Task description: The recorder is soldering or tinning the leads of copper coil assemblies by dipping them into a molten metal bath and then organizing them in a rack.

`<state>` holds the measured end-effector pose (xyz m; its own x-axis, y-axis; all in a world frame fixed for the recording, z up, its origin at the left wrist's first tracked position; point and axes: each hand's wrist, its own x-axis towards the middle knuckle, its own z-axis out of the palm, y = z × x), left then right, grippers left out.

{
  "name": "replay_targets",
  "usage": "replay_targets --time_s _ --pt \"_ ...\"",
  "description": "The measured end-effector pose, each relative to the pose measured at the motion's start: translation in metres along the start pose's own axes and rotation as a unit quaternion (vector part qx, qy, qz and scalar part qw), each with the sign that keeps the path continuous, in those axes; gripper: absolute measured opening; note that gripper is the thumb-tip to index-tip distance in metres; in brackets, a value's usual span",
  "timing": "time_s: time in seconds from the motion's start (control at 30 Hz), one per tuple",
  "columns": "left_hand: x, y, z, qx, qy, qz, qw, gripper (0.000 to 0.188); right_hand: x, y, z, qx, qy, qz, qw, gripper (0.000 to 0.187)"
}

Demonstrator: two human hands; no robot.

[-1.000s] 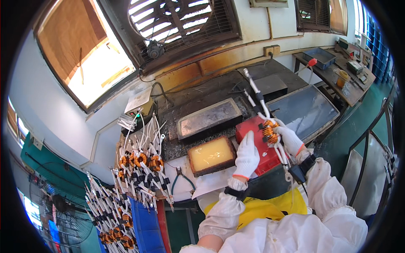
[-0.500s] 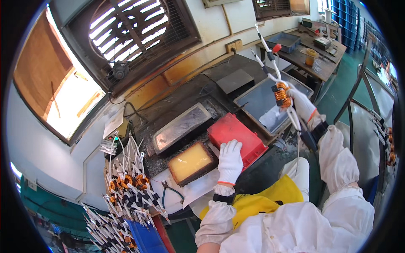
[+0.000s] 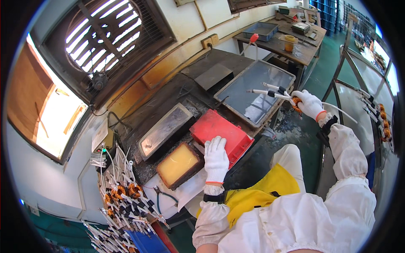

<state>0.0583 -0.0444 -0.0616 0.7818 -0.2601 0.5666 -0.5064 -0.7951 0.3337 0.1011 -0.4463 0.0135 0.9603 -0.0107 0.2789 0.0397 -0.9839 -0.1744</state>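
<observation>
My white-gloved right hand is closed around a copper-wound ring coil. White leads with black sleeves stick out of it to the left, over the edge of a tray of greyish liquid or film; another white lead trails to the right. My left hand, also gloved, lies with its fingers stretched out against the near left side of an upturned red plastic bin. Just left of that hand is a dark-rimmed pan of yellow material. Behind the pan lies a long metal-framed tray with a shiny surface.
Many similar coils with white leads are heaped at the lower left, beside a blue bin. Pliers lie close to the pan. On the right, a metal rack carries more coils. A wooden table stands behind.
My right hand has lowered the coil; its leads have swung from upright to pointing left. My left hand keeps its place on the red bin. The whole view has shifted slightly.
</observation>
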Motion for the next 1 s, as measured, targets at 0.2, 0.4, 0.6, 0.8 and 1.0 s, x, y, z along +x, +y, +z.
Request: replay_targets --time_s 0.2,0.4,0.6,0.8,1.0 --pt "-0.001 -0.001 0.001 0.0 0.006 0.004 1.0 0.032 -0.012 0.009 0.003 -0.03 -0.053 0.023 0.998 0.03" --pt "-0.003 -0.001 0.001 -0.008 0.011 0.005 1.0 0.031 -0.008 0.011 0.006 -0.014 -0.068 0.028 0.997 0.027" --pt "-0.003 -0.003 0.002 -0.004 0.002 0.019 1.0 0.033 -0.007 0.014 0.002 -0.016 -0.079 0.04 0.996 0.028" --pt "-0.005 -0.005 0.002 -0.009 0.008 0.042 0.999 0.031 -0.02 0.042 -0.031 0.012 -0.008 0.038 0.999 0.034" --pt "-0.003 -0.001 0.004 -0.023 -0.01 0.07 0.997 0.03 -0.075 0.105 -0.084 -0.108 0.062 0.121 0.985 0.022"
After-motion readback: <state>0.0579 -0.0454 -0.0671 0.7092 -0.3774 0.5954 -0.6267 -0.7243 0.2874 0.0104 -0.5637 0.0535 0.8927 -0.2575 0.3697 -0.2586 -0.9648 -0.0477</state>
